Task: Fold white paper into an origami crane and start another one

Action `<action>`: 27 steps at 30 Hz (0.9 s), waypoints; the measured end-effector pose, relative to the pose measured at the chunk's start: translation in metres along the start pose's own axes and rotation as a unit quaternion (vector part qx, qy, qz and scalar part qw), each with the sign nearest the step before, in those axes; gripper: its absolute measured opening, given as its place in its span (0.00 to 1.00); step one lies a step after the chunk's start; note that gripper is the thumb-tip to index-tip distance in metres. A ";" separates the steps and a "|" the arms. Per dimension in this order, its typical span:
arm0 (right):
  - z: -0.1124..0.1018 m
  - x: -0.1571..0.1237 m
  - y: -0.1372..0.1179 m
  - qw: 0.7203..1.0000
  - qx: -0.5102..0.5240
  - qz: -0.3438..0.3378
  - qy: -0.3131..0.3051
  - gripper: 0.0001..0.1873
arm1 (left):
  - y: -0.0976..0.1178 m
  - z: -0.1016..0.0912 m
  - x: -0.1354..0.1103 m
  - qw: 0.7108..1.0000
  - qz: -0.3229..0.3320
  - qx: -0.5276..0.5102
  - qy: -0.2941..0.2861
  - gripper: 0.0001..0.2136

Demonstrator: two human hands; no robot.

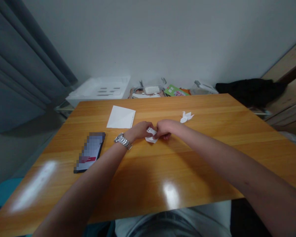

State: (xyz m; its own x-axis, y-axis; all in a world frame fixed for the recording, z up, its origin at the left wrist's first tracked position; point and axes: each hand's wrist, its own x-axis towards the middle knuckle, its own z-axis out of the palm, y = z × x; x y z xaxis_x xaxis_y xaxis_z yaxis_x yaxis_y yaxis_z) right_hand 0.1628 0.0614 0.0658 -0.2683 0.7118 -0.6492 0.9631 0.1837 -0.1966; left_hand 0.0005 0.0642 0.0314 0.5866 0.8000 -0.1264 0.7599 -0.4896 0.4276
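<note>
Near the middle of the wooden table, both my hands pinch a small folded piece of white paper. A row of punched holes runs along one of its edges. My left hand, with a metal watch on the wrist, grips it from the left. From the right, my right hand has its fingers closed on the same paper, thumb pointing down. The fingers partly hide its folds. Beyond my right hand lies a folded white paper crane. Back left of my left hand, a flat white sheet with punched holes rests on the table.
A phone with a blurred screen lies at the left. Behind the table's far edge are a white foam box, a green packet, clear plastic bags and dark cloth. A grey curtain hangs at the left.
</note>
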 end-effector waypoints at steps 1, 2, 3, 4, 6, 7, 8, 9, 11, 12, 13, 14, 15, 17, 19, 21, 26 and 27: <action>0.001 -0.001 -0.002 1.000 -0.002 0.008 0.008 0.18 | 0.001 0.001 -0.001 1.000 -0.008 0.009 0.006 0.13; 0.003 -0.003 -0.004 1.000 -0.003 0.014 0.013 0.18 | 0.001 0.001 -0.001 1.000 -0.017 0.015 0.012 0.12; 0.005 -0.004 -0.004 1.000 -0.002 0.015 0.019 0.18 | 0.001 0.002 -0.002 0.999 -0.025 0.018 0.015 0.12; 0.006 -0.006 -0.004 1.000 -0.001 0.014 0.022 0.18 | 0.001 0.003 -0.002 0.999 -0.033 0.020 0.017 0.11; 0.010 -0.008 -0.001 1.000 0.006 0.006 0.026 0.18 | 0.000 0.006 -0.003 0.998 -0.052 0.022 0.022 0.11; 0.012 -0.009 0.001 1.000 0.012 0.000 0.027 0.18 | 0.000 0.007 -0.003 0.998 -0.059 0.021 0.026 0.11; 0.014 -0.010 0.004 0.999 0.018 -0.008 0.027 0.18 | 0.000 0.008 -0.004 0.997 -0.064 0.020 0.031 0.11; 0.015 -0.010 0.007 0.999 0.022 -0.016 0.032 0.18 | 0.000 0.010 -0.005 0.997 -0.066 0.019 0.036 0.11; 0.020 -0.010 0.013 0.997 0.026 -0.036 0.059 0.14 | 0.001 0.013 -0.008 0.997 -0.059 0.013 0.050 0.11; 0.022 -0.010 0.015 0.995 0.027 -0.046 0.081 0.11 | 0.001 0.014 -0.010 0.997 -0.052 0.008 0.057 0.10; 0.025 -0.011 0.017 0.993 0.033 -0.056 0.100 0.08 | 0.001 0.015 -0.012 0.997 -0.043 0.002 0.063 0.10; 0.028 -0.011 0.020 0.990 0.042 -0.065 0.117 0.06 | 0.002 0.017 -0.013 0.997 -0.035 -0.004 0.068 0.10; 0.032 -0.012 0.022 0.986 0.055 -0.072 0.137 0.06 | 0.002 0.018 -0.015 0.997 -0.027 -0.009 0.072 0.09; 0.041 -0.014 0.026 0.976 0.077 -0.083 0.187 0.08 | 0.003 0.020 -0.017 0.996 -0.009 -0.029 0.079 0.09; 0.049 -0.015 0.030 0.962 0.098 -0.095 0.237 0.08 | 0.004 0.023 -0.019 0.994 0.012 -0.065 0.091 0.10; 0.058 -0.015 0.034 0.931 0.163 -0.130 0.299 0.11 | 0.005 0.026 -0.020 0.988 0.029 -0.110 0.107 0.10; 0.074 -0.013 0.043 0.889 0.257 -0.174 0.337 0.06 | 0.010 0.037 -0.024 0.970 0.034 -0.200 0.137 0.09; 0.077 -0.014 0.044 0.885 0.260 -0.180 0.342 0.06 | 0.011 0.039 -0.025 0.966 0.036 -0.208 0.147 0.08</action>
State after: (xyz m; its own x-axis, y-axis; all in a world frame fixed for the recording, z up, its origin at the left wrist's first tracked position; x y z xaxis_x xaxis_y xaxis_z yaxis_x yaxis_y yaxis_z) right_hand 0.2072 0.0078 0.0098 -0.3089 0.9473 0.0849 0.6309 0.2709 -0.7270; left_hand 0.0050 0.0253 0.0038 0.4824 0.8629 0.1508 0.5064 -0.4152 0.7558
